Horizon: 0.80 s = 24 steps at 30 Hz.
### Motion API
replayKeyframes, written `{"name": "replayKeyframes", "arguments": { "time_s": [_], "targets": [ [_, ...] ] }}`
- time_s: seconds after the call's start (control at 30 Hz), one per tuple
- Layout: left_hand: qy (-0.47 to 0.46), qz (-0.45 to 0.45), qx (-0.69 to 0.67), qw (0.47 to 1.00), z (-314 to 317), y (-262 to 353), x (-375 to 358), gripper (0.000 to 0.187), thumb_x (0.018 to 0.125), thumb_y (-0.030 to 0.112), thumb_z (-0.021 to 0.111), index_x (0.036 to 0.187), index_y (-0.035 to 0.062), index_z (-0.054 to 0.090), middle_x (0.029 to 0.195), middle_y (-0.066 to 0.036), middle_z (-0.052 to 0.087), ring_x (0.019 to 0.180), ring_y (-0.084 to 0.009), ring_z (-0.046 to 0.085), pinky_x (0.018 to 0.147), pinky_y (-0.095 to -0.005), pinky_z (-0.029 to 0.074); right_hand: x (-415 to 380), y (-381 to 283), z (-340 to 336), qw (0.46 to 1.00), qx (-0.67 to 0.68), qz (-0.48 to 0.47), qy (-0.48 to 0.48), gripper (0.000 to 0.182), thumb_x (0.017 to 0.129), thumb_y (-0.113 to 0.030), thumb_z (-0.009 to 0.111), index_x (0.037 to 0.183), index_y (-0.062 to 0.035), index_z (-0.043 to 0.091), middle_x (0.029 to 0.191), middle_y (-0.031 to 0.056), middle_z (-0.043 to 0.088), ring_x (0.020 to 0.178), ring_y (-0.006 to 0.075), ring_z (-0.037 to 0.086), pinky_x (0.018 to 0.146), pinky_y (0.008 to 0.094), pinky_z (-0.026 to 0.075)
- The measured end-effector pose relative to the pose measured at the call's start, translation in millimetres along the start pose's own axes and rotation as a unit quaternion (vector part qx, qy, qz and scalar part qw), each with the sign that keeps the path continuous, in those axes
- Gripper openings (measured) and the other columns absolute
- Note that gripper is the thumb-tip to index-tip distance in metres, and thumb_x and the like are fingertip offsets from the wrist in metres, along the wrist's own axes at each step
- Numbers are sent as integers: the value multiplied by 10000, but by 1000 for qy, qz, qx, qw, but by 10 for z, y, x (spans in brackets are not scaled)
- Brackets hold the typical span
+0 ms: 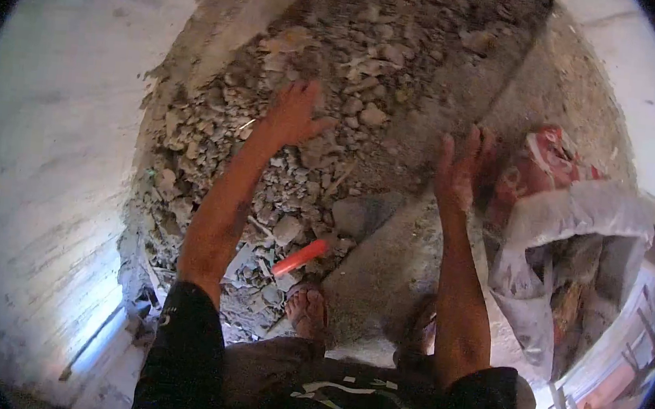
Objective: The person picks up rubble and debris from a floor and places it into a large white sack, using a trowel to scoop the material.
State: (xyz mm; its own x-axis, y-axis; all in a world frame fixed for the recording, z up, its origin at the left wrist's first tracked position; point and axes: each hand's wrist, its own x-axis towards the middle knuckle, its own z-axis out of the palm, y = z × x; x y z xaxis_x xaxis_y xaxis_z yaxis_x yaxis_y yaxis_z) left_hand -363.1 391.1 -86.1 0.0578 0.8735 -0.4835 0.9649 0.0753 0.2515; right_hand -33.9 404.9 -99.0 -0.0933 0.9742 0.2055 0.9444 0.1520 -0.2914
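My left hand (295,113) reaches over a heap of broken rubble (364,113), its fingers stretched forward and the thumb spread to the side. Nothing shows in its grasp. To the right, my right hand (461,170) is held up over the dusty floor with fingers apart and holding nothing. Beside it stands a white woven sack (579,213) with red printing, its mouth gaping and its rim rolled back. Shadowed material lies inside the sack. A bright red, handle-like rod (300,258) lies on the rubble near my foot, between my two arms.
A pale wall (65,140) runs along the left, with rubble piled against its base. Another white wall (653,102) is at the right. My bare foot (306,313) stands by the heap's near edge. A flat grey slab (362,212) rests among the stones.
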Motion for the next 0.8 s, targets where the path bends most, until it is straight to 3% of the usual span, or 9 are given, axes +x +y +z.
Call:
{"name": "replayKeyframes", "arguments": {
  "time_s": [0.07, 0.1, 0.17, 0.3, 0.47, 0.5, 0.67, 0.73, 0.8],
  "targets": [
    [8, -30, -50, 998, 6, 16, -108, 742, 842, 445, 644, 1391, 14, 391, 1378, -223, 436, 1275, -399, 399, 1074, -508, 311, 29, 21, 61, 1000, 8, 17, -1, 599, 914, -402, 573, 1336, -15, 395, 1380, 208, 372, 1287, 383, 367, 1040, 503, 316],
    [131, 5, 5, 991, 411, -251, -55, 648, 846, 386, 651, 1339, 17, 449, 1350, -195, 483, 1187, -377, 500, 1057, -501, 335, 8, 7, 94, 1000, 9, 13, 10, 601, 907, -407, 577, 1326, -12, 406, 1376, 212, 376, 1293, 392, 354, 1047, 516, 301],
    [121, 256, 27, 959, 742, -389, 131, 634, 870, 384, 635, 1348, 16, 439, 1316, -184, 524, 1082, -355, 585, 1026, -499, 373, -52, 50, 108, 999, -4, 10, 37, 605, 892, -419, 586, 1306, -6, 429, 1367, 221, 383, 1306, 410, 329, 1061, 542, 271],
    [195, -69, -136, 969, -223, 148, -198, 594, 887, 461, 611, 1245, -1, 506, 1024, -179, 621, 868, -266, 617, 823, -385, 487, -57, 73, -31, 998, -1, 21, 51, 599, 870, -420, 605, 1274, -2, 461, 1344, 222, 401, 1299, 424, 325, 1060, 575, 256],
    [133, 228, -456, 850, -1201, 2051, -748, 506, 792, 400, 728, 1102, 52, 532, 894, -82, 602, 823, -173, 584, 731, -332, 483, -108, 75, 71, 978, 50, -44, 198, 548, 850, -328, 646, 1260, -22, 450, 1254, 221, 463, 1190, 435, 430, 981, 587, 345],
    [123, 321, -496, 797, -1306, 2350, -820, 491, 768, 379, 750, 1077, 64, 535, 865, -61, 595, 793, -156, 576, 703, -316, 482, -160, 165, 33, 991, -14, -58, 121, 568, 847, -308, 651, 1292, -35, 425, 1234, 249, 483, 1159, 456, 464, 955, 597, 374],
    [45, 451, -549, 702, -1348, 3711, -1030, 472, 755, 280, 755, 1111, 72, 524, 969, -139, 607, 871, -237, 617, 739, -339, 502, -168, 119, -132, 958, -156, -186, 150, 589, 861, -323, 635, 1324, -43, 404, 1307, 257, 442, 1224, 461, 417, 1000, 586, 347],
    [46, 466, -564, 680, -954, 4162, -943, 513, 773, 321, 748, 1157, 89, 498, 998, -201, 601, 935, -310, 630, 763, -399, 517, -147, 84, -327, 952, -176, -203, 148, 584, 870, -330, 621, 1331, -46, 402, 1323, 254, 435, 1237, 457, 410, 1013, 581, 339],
    [245, 535, -252, 769, -632, 4427, -825, 323, 782, 232, 687, 1058, 81, 615, 1174, -153, 582, 1051, -285, 587, 815, -402, 490, -112, 143, -179, 971, -112, -154, 142, 569, 885, -340, 598, 1334, -49, 404, 1332, 246, 432, 1245, 446, 410, 1027, 574, 330]
  ]
}}
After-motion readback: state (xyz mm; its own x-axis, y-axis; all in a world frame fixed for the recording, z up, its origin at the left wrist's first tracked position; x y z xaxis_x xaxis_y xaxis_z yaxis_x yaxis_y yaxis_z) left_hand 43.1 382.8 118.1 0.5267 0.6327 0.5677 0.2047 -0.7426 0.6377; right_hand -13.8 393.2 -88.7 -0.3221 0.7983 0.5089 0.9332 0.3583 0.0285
